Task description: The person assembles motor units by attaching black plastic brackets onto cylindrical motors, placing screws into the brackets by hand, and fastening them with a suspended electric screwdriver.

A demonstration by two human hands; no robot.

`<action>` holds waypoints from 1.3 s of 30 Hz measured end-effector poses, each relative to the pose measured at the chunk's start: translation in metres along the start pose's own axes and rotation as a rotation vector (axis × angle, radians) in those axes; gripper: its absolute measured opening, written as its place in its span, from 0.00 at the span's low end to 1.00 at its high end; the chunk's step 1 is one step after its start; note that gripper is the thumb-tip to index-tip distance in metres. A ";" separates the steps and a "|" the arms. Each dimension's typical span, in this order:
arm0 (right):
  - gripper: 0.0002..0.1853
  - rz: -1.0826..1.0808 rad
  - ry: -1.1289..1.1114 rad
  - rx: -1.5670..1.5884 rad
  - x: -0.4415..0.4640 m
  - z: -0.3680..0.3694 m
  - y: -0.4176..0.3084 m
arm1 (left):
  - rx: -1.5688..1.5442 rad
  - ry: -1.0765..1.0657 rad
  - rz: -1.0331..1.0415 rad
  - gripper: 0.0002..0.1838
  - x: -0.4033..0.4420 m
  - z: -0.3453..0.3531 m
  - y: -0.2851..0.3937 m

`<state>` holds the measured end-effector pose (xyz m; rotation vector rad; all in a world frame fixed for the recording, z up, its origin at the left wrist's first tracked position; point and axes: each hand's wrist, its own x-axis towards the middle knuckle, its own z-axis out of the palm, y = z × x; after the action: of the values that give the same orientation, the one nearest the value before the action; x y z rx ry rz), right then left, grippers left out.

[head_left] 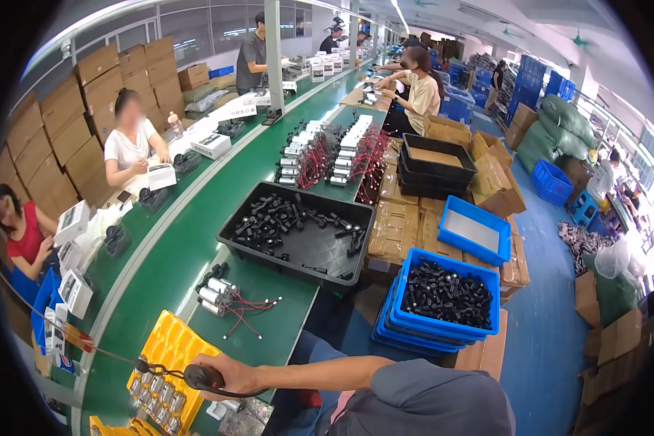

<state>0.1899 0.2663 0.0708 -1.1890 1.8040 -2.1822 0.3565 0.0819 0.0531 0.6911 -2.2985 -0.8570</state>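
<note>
My right hand (225, 374) reaches in from the lower right, its fingers wrapped round a black handheld tool (200, 376) with a dark cord. Beneath and beside the tool lies a yellow tray (171, 338) with small silver metal parts (160, 400) in rows. Another yellow piece (116, 427) is cut off at the bottom edge. Just beyond my right hand, several silver and black motors (216, 294) with red wires rest on the green work surface (269, 327). A clear plastic bag (243, 421) lies below my wrist. My left hand is out of view.
A black bin (345, 280) of black parts stands ahead, with rows of wired motors (309, 156) behind it. Stacked blue trays (495, 291) and cardboard boxes (394, 229) stand at right. Co-workers (129, 142) sit across the belt; another person (420, 91) works farther along this side.
</note>
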 end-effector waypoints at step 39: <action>0.23 -0.019 0.079 0.105 0.009 0.039 0.049 | -0.169 -0.294 0.312 0.21 -0.010 0.122 -0.031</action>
<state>0.1871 0.2157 0.0335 -1.1180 1.6882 -2.3347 0.2894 0.1168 -0.0484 0.1314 -2.4638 -1.0392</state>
